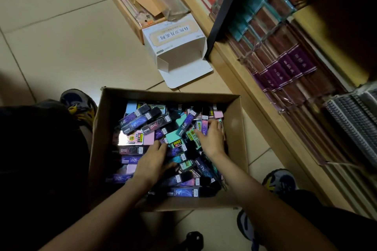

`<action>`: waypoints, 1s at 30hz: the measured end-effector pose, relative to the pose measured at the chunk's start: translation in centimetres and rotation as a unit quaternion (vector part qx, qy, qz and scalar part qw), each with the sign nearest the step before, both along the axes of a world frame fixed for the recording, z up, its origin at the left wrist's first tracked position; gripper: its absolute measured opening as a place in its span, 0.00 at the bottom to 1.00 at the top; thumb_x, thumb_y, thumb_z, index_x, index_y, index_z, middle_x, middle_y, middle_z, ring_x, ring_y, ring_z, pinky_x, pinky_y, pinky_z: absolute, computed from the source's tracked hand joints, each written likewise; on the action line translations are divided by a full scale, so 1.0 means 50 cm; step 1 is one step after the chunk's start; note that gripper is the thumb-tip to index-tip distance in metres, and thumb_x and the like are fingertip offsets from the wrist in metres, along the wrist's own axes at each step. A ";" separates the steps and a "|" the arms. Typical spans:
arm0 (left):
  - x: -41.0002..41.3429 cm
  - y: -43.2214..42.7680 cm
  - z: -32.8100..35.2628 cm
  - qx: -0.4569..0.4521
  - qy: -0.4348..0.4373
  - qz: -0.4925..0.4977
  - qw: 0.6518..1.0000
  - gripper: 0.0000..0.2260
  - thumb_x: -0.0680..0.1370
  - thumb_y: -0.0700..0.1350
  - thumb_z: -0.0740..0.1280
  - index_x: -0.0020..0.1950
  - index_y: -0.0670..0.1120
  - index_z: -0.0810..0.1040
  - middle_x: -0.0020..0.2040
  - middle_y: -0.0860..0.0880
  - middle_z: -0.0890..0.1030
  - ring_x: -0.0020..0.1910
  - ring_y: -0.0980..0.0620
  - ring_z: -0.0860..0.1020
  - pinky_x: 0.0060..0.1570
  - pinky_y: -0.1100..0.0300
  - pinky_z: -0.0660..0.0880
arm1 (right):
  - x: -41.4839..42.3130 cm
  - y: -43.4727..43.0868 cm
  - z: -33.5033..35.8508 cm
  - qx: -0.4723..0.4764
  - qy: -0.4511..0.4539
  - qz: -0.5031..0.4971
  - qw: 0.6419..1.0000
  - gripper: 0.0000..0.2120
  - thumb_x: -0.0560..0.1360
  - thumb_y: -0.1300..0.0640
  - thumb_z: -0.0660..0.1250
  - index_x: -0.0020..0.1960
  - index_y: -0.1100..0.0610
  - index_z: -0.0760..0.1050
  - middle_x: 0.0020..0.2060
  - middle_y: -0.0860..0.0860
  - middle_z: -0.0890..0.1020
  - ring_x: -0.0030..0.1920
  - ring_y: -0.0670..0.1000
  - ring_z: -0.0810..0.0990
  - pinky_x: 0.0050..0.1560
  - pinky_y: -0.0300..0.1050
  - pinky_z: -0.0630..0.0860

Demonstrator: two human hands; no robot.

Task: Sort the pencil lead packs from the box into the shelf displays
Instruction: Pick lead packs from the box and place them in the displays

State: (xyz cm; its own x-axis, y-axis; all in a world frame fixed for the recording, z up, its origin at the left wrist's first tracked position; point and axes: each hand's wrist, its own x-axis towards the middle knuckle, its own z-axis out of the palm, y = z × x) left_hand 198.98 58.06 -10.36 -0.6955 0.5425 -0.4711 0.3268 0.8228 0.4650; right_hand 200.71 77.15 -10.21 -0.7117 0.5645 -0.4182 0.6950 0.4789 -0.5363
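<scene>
Plainly the sorting is barely getting underway, judging by the load: the pencil lead packs (142,118) are lying heaped under both hands, filling the cardboard box (95,140) nearly up its matte brown walls, and none is showing on the wooden shelf (251,91) beyond the right hand. Nearly everything is waiting to be moved.

The left hand (152,162) is lying flat on the heap, fingers straight and spread, holding nothing. The right hand (212,140) is reaching further in, fingers bending over a purple pack (204,126); whether it is gripping it I cannot tell.

The packs are looking like slim, hard-edged rectangular cases, glossy in purple, navy, mint and pink, some catching glare, lying crisscross. Beyond the hands an opened white paperboard carton (179,47) is resting on smooth beige tiles (61,47), and right of the right hand maroon notebooks (289,67) are standing in clear dividers.
</scene>
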 end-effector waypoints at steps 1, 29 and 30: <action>-0.002 0.000 0.001 0.002 -0.003 0.010 1.000 0.23 0.74 0.58 0.67 0.61 0.46 0.69 0.57 0.48 0.70 0.56 0.48 0.71 0.47 0.56 0.70 | -0.005 -0.003 -0.002 0.009 -0.011 0.020 1.000 0.27 0.74 0.53 0.70 0.66 0.62 0.65 0.65 0.57 0.69 0.66 0.57 0.65 0.67 0.49 0.62; -0.017 -0.021 0.019 0.092 -0.201 0.197 0.955 0.05 0.78 0.43 0.66 0.49 0.42 0.74 0.37 0.50 0.76 0.32 0.57 0.72 0.26 0.72 0.65 | 0.062 0.036 0.036 -0.145 -0.147 0.237 0.949 0.17 0.73 0.59 0.71 0.58 0.58 0.70 0.53 0.53 0.76 0.52 0.52 0.75 0.49 0.41 0.70; -0.016 -0.025 0.021 0.108 -0.204 0.224 0.947 0.04 0.78 0.42 0.66 0.48 0.42 0.73 0.36 0.49 0.75 0.32 0.57 0.72 0.25 0.72 0.64 | 0.064 0.043 0.036 -0.155 -0.164 0.254 0.941 0.20 0.72 0.59 0.72 0.60 0.57 0.68 0.55 0.54 0.76 0.54 0.52 0.75 0.51 0.43 0.72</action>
